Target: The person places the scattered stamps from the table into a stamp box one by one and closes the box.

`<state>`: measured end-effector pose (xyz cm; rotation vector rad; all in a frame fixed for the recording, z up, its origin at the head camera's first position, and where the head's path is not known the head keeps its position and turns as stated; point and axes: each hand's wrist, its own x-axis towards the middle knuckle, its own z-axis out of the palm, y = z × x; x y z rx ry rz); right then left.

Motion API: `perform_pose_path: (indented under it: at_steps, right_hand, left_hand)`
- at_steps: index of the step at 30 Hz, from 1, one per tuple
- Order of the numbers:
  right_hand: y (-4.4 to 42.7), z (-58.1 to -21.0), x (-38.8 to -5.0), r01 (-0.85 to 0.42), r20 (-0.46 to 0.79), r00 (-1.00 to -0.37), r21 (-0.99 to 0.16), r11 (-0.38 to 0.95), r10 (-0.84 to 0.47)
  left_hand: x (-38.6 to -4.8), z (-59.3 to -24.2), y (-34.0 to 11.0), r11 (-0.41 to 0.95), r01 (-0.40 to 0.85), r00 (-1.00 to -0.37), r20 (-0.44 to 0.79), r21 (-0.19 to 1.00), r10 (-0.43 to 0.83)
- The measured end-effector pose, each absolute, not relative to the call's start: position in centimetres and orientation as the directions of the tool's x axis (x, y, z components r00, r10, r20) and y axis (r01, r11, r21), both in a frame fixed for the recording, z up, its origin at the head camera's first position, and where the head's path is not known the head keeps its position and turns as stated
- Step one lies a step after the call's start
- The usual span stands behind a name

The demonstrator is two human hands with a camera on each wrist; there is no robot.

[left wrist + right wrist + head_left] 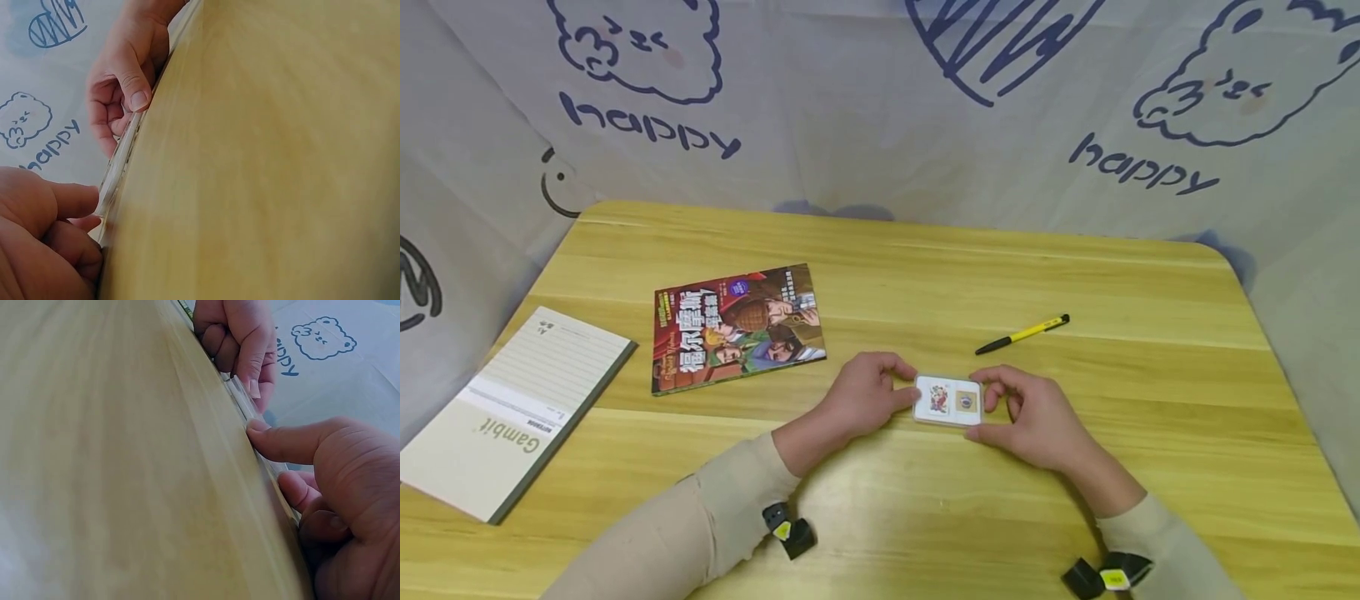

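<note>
A small flat clear plastic case [949,421] lies on the table between the two hands. It has a white inside with two little stamp-like pictures, one colourful and one tan. My left hand [867,392] pinches its left end by thumb and forefinger. At the opposite end, my right hand [1037,417] grips the case, thumb at the near corner and forefinger at the far one. Both wrist views show the case edge-on: a thin clear strip [120,164] in the left one, a similar strip [242,403] in the right one.
A yellow and black pen [1024,333] lies beyond the right hand. To the left are a colourful comic-style book [737,329] and a cream notebook [512,408] with a dark spine. A printed white cloth [850,108] hangs behind the wooden table [925,517].
</note>
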<state>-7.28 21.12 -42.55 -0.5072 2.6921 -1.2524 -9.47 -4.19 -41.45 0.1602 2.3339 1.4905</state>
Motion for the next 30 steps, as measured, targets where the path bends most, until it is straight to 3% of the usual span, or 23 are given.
perform_pose_path:
  at_steps: [14,30]
  right_hand:
    - [21.44,-42.5,-7.36,-0.293,0.034,-0.908,-0.764,0.575,-0.418]
    - [21.41,-42.7,-7.59,-0.234,0.006,-0.928,-0.79,0.567,-0.374]
  left_hand:
    - [-9.28,-41.24,-3.98,0.48,-0.098,-0.936,-0.245,0.872,0.254]
    - [-9.19,-41.05,-3.96,0.482,-0.093,-0.931,-0.248,0.871,0.269]
